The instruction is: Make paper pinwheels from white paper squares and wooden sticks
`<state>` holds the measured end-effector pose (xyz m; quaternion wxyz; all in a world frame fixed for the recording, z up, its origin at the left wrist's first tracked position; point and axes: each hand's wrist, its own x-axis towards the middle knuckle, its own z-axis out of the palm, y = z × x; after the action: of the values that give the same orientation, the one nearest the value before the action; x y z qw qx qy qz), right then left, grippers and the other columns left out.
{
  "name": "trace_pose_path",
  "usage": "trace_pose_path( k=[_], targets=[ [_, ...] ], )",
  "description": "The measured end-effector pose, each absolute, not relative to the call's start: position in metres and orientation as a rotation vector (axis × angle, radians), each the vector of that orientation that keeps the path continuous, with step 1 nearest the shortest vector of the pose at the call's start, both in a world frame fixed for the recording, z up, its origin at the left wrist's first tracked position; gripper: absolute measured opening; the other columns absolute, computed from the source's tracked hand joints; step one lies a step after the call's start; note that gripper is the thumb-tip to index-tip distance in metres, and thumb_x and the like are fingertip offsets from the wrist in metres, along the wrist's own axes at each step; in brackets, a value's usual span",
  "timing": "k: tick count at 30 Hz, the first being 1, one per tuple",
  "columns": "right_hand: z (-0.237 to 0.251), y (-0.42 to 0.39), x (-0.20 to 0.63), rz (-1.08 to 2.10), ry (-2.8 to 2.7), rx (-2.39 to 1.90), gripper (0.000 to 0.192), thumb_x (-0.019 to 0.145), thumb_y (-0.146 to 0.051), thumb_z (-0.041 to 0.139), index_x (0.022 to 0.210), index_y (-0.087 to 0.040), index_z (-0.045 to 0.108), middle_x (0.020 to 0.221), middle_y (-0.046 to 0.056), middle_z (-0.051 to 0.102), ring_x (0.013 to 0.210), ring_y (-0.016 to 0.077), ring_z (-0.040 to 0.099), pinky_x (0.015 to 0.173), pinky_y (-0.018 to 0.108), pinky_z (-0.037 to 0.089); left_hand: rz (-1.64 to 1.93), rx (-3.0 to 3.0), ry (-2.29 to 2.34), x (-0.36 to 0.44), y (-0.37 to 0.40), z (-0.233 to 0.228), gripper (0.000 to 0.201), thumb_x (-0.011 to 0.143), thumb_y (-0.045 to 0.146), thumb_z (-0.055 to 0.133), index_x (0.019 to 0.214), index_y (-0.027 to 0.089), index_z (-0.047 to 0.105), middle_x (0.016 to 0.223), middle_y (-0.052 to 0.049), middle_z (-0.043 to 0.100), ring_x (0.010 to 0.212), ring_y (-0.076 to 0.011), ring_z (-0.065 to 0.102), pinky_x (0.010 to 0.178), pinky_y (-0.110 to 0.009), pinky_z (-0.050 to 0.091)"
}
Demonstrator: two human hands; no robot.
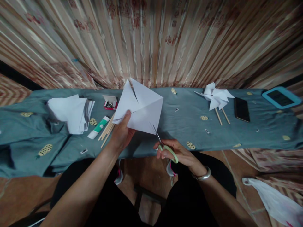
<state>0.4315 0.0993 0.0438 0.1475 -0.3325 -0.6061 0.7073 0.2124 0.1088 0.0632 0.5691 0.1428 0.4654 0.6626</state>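
A square sheet of white paper (149, 108) is pinched at its lower left by my left hand (123, 132), with the thumb on top. Slits run inward from its upper and left corners, and a crease goes toward the right corner. My right hand (174, 151) grips scissors (174, 154) with pale green handles. Their slightly parted blades are at the sheet's lower corner. Left of the sheet, wooden sticks (107, 128), a green and white tube (98, 127) and an open red box (110, 103) of small metal pieces lie close to my left hand.
A stack of white paper (68, 113) lies on the left of the cloth-covered table (184, 126). To the right are white paper pinwheels (216, 96) on sticks, a black phone (241, 109) and a blue-framed device (281, 97). A curtain (151, 41) hangs behind the table.
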Motion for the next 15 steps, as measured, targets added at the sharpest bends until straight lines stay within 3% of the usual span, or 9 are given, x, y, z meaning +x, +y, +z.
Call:
trace_pose_path(
  k=[15],
  targets=[
    [0.038, 0.0992, 0.4308, 2.042, -1.689, -0.948, 0.046, 0.077, -0.055, 0.069, 0.101, -0.015, 0.065, 0.074, 0.002, 0.067, 0.063, 0.0119, 0.059, 0.058, 0.024, 0.045, 1.536, 0.334, 1.079, 0.216, 0.1066, 0.0606, 0.023, 0.092, 0.026, 0.055, 0.113, 0.017, 0.062, 0.105, -0.005, 0.073, 0.096, -0.0188, 0.069, 0.086, -0.033, 0.058]
  ],
)
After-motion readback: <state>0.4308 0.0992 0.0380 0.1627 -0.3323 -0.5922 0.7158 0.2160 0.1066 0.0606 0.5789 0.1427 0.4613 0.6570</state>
